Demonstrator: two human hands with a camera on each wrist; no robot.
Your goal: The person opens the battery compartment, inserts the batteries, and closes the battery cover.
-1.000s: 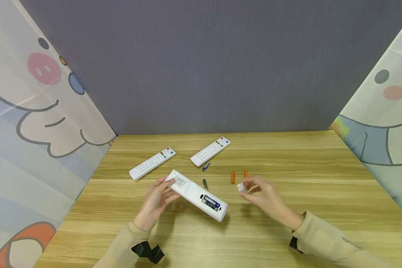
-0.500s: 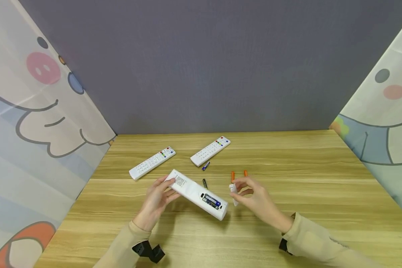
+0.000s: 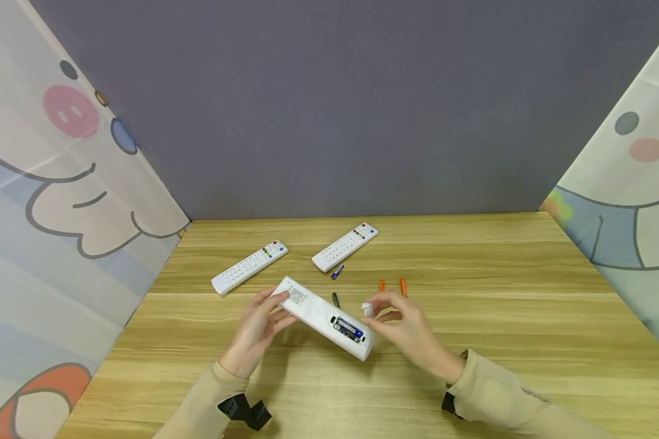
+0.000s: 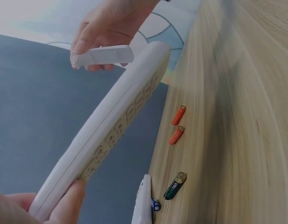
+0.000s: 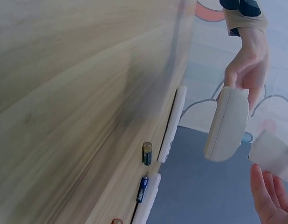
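Note:
My left hand (image 3: 256,332) grips the far-left end of a white remote control (image 3: 313,310), held back side up above the table. Its battery compartment is uncovered, and two batteries (image 3: 348,330) with dark and blue wrappers lie inside. Between thumb and fingers my right hand (image 3: 403,326) pinches a small white battery cover (image 3: 367,308), close beside the compartment end of the remote. In the left wrist view the cover (image 4: 104,55) shows as a thin curved plate just over the remote's tip. The button side (image 4: 120,128) of the held remote faces down.
Two more white remotes lie buttons up, one at the left (image 3: 249,267) and one at the back middle (image 3: 345,247). Loose batteries lie nearby: a blue one (image 3: 337,272), a dark green one (image 3: 336,300) and two orange ones (image 4: 179,115). A grey panel (image 3: 329,110) stands behind the table.
My right hand has moved left with the battery cover, from beside the orange batteries to the remote's compartment end. The left hand and the remote have barely moved.

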